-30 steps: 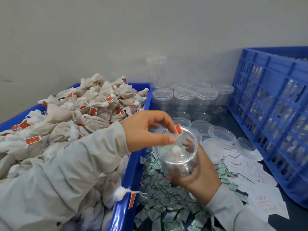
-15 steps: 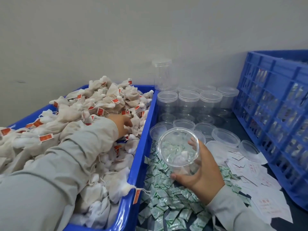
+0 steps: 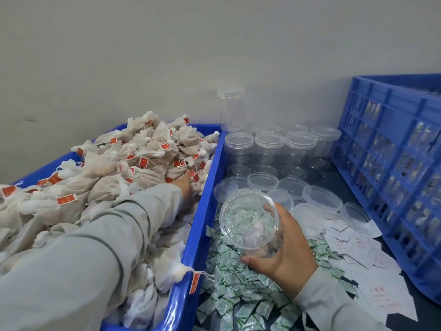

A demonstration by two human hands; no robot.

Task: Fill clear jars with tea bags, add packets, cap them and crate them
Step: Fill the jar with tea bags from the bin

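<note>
Head view: right hand (image 3: 284, 254) grasps a tilted clear jar (image 3: 249, 219); left hand (image 3: 185, 185), fingers buried unseen, digs tea bags (image 3: 143, 158) at ten o'clock. Tangled strings could drag extras out.

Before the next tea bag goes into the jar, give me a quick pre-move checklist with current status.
1. Jar held firmly by right hand: ok.
2. Jar mouth uncapped, facing up: ok.
3. Left hand at the tea bags in the blue bin: ok.
4. Left hand's grip on a bag: cannot tell, fingers buried in the pile.
5. Room left in jar: ok, only something pale at the bottom.
6. Loose lids within reach behind the jar: ok.
</note>
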